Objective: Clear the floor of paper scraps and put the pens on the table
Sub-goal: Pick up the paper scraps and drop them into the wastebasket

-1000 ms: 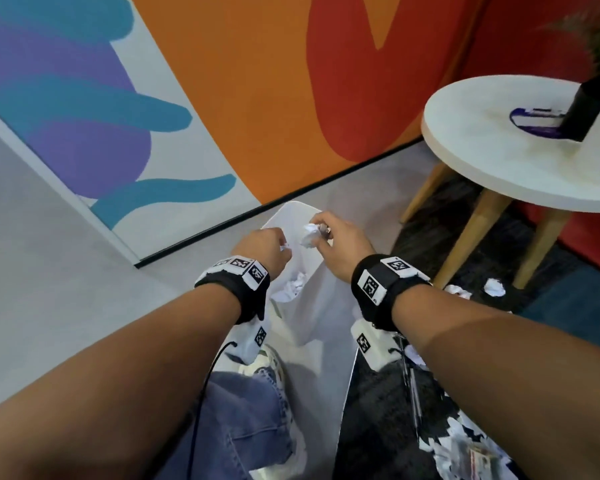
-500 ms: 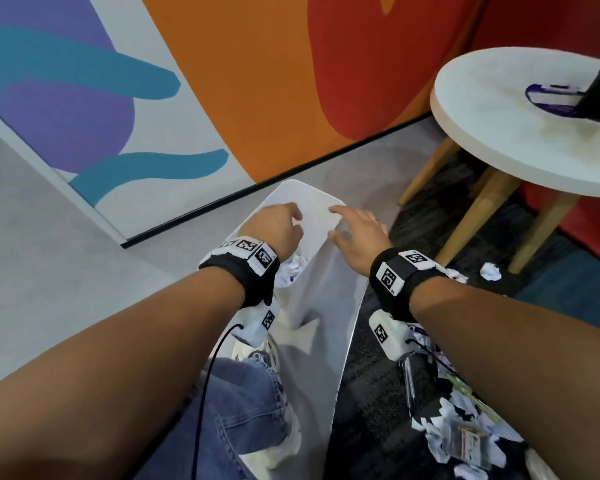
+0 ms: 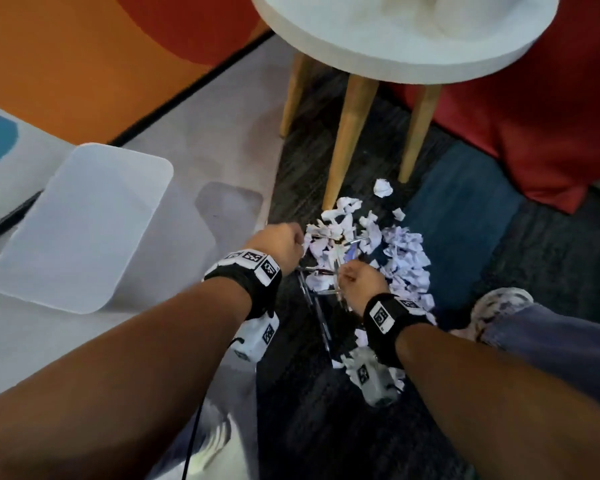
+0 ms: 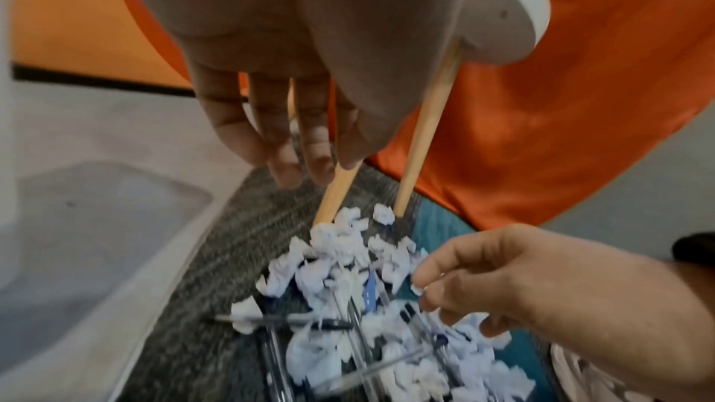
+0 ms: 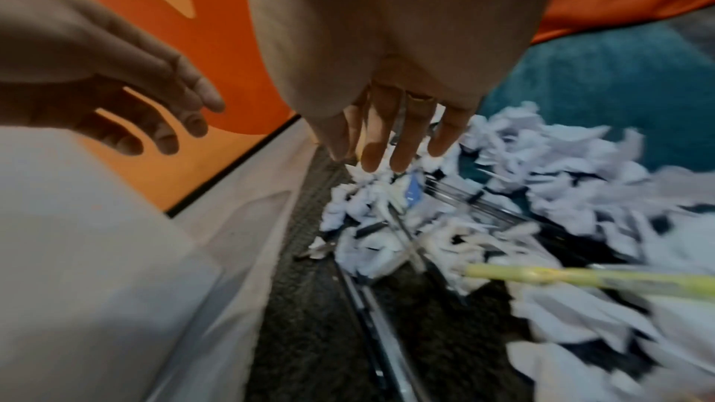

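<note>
A heap of white paper scraps [image 3: 395, 251] lies on the dark carpet in front of the table legs, with several pens [image 3: 314, 303] mixed in and beside it. My left hand [image 3: 281, 244] hovers over the heap's left edge; in the left wrist view its fingers [image 4: 298, 164] hang straight and hold nothing. My right hand [image 3: 355, 280] is low over the near side of the heap, and its fingers [image 5: 387, 149] point down at the scraps [image 5: 541, 194], empty. A yellow highlighter [image 5: 580, 277] lies across the paper. A dark pen [image 4: 286, 321] lies at the heap's left.
A white plastic bin [image 3: 80, 230] stands on the grey floor to the left. The round white table [image 3: 395, 46] on wooden legs [image 3: 347, 143] stands just behind the heap. A red cushion [image 3: 534, 133] lies at the right, and my shoe [image 3: 499, 306] is close to the scraps.
My right hand let go of the paper ball it held over the bin. Both hands have moved right and down from the bin to the scrap heap.
</note>
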Demonstrator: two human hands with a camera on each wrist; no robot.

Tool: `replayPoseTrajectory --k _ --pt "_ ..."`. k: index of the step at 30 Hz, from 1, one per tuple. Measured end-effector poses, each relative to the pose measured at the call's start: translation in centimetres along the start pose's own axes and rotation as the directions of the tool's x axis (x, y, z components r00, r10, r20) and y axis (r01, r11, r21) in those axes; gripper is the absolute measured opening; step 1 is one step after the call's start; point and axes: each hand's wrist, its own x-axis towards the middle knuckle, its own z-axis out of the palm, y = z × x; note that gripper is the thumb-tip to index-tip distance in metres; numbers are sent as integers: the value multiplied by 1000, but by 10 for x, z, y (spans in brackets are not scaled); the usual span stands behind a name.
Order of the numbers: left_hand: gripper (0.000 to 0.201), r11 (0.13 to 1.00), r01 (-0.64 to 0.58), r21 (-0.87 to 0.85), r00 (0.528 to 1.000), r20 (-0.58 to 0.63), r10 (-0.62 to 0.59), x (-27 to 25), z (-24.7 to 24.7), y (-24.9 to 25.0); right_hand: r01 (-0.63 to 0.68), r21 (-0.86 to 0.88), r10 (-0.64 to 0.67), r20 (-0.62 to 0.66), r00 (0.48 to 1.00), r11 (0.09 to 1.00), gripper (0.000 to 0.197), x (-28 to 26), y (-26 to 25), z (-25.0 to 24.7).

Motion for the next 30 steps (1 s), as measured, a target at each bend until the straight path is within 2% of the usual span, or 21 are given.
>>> replayPoseTrajectory --k 4,7,10,14,17,20,24,30 --pt "20 1000 11 29 992 129 -15 36 45 8 -165 20 166 -49 985 986 12 20 49 -9" --pt "19 999 38 23 981 188 -42 59 71 10 -223 -38 221 -64 973 974 25 37 68 -13" --pt "21 997 63 51 971 229 -73 73 94 7 -173 -117 164 -84 983 978 39 52 73 -12" --pt "29 990 22 139 963 264 -59 78 119 -1 -111 -170 106 -38 994 979 47 72 69 -12" --pt "39 985 29 168 937 339 -86 79 132 -2 -86 -246 107 70 992 966 55 83 65 -11" --pt "41 987 27 161 935 344 -82 78 142 2 -75 -309 128 154 980 948 60 88 67 -7" --pt "20 987 -30 161 936 351 -28 74 149 5 -112 -311 150 99 984 944 39 86 75 -8" --pt "22 981 -91 171 936 351 26 69 127 19 -183 -151 173 -80 982 971 19 70 74 -31"
